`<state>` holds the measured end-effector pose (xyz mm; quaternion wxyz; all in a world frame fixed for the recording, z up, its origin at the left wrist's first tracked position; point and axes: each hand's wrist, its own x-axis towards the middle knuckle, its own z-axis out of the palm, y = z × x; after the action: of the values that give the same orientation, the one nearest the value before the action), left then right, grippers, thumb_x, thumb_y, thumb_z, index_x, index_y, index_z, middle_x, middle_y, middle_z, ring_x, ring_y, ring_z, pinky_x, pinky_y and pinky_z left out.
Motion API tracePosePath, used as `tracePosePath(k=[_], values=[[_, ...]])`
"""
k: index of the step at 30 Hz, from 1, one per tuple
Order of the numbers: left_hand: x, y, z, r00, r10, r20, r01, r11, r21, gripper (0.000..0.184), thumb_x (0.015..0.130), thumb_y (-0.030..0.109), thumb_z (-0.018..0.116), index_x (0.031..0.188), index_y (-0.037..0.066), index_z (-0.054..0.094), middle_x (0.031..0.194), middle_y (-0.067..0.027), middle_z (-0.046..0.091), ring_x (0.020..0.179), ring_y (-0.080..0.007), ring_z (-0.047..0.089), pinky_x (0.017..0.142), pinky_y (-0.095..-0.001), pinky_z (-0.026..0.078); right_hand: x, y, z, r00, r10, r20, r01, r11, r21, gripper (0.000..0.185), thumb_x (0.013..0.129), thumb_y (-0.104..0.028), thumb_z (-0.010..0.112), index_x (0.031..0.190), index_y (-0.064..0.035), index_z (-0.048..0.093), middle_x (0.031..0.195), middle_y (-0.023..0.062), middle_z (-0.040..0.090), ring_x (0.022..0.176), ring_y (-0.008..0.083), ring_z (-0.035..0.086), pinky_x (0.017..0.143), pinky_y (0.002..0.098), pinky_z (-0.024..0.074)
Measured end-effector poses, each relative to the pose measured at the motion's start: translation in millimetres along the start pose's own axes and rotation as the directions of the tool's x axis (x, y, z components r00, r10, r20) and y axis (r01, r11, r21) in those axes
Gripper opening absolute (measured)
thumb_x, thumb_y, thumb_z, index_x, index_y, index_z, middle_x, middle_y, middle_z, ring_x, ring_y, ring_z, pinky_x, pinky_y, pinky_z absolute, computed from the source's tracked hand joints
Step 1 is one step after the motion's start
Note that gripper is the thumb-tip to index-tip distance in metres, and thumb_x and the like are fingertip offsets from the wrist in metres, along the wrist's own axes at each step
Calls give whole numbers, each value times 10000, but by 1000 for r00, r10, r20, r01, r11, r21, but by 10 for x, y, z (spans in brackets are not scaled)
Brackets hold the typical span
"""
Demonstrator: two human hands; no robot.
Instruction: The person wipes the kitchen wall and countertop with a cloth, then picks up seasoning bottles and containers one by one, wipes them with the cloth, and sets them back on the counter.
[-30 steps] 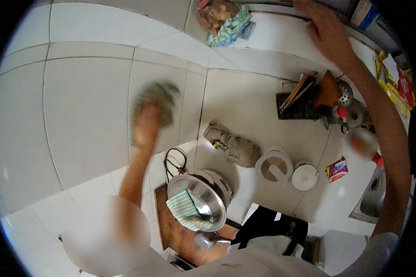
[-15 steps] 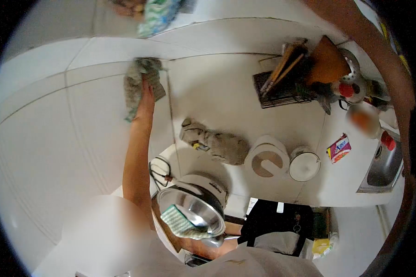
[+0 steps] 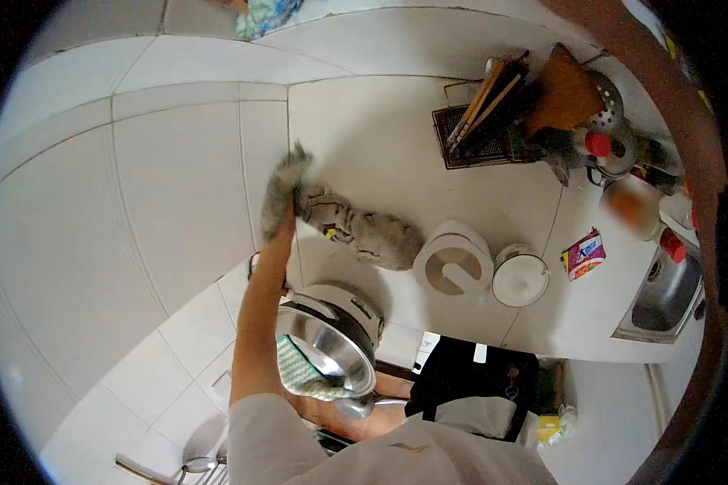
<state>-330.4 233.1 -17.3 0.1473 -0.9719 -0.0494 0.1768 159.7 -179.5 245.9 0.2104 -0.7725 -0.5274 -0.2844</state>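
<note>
Clutching a gray cloth [image 3: 278, 196] near the tiled wall [image 3: 186, 194], the left hand [image 3: 287, 221] is risking snagging the neighboring gray bundle [image 3: 387, 241] with a loose fold; its forearm [image 3: 260, 323], crossing over the steel pan [image 3: 344, 347], is risking a bump. The right hand is lying out of view, its grip impossible to tell.

Kitchen: steel sink [image 3: 662, 301], tiled wall [image 3: 170, 186], chopsticks [image 3: 484, 103], strainer [image 3: 606, 101], metal pan [image 3: 329, 349].

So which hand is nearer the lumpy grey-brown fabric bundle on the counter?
Your left hand, just left of the bundle; your right hand is out of view, past the top edge.
</note>
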Motion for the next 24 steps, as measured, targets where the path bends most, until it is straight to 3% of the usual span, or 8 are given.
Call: tracePosePath(k=[4,7,11,16,20,21,22,24], values=[[-736,147,-64,995,20,-95,-31,993,-118,392,957,113,566,1335,11,562,1324,-145,592,1229,-282,556,1071,-384,419,25,0,6,998,60,34,-59,998,-32,405,836,28,547,1228,-72,538,1114,173,591,1063,377,563,938,497,454],[-496,161,-960,994,-57,-97,18,931,-364,340,955,62,528,1281,-5,595,1268,-182,625,1177,-319,592,1031,-403,445,81,-22,-38,995,80,66,-82,996,28,412,810,43,540,1205,-71,540,1117,171,586,1086,382,549,949,505,445],[350,314,-2025,872,-472,-131,247,654,-715,334,968,49,494,1281,-10,592,1301,-225,601,1186,-373,583,992,-424,468,131,-44,-57,996,67,64,-70,996,54,414,784,56,533,1180,-60,552,1120,179,585,1074,391,549,955,513,441],[959,1071,-1647,906,-410,108,221,237,-946,346,972,110,555,1296,-12,565,1337,-232,577,1237,-418,544,996,-414,480,202,-148,-122,984,131,120,-143,984,104,418,788,51,537,1202,-5,550,1150,199,598,1012,411,582,908,513,471],[714,1455,-1808,749,-641,-166,150,408,-901,347,951,105,579,1278,-11,561,1384,-235,515,1220,-407,545,978,-426,488,445,-250,-127,991,-10,131,-13,985,172,458,797,50,548,1254,15,532,1186,211,605,1027,415,608,900,503,491],[657,1549,-1727,673,-733,-95,221,322,-920,317,945,90,575,1246,-8,571,1323,-224,532,1169,-395,558,945,-425,491,557,-291,-147,981,-52,187,10,975,221,470,798,55,549,1266,14,527,1192,213,607,1040,415,610,909,502,491],[655,1570,-1697,609,-792,-44,272,260,-927,288,938,75,572,1214,-6,581,1263,-213,549,1119,-382,571,911,-424,495,273,-184,-132,951,170,259,-230,948,220,503,916,-90,541,1392,44,454,1365,263,526,1240,417,524,1059,476,421],[526,1841,-1842,407,-884,231,362,-75,-929,186,903,28,569,1087,14,593,1061,-150,544,966,-327,564,828,-420,469,87,41,-10,972,109,207,-138,982,131,480,914,-79,560,1391,-60,508,1352,198,573,1233,381,558,1067,435,435]])
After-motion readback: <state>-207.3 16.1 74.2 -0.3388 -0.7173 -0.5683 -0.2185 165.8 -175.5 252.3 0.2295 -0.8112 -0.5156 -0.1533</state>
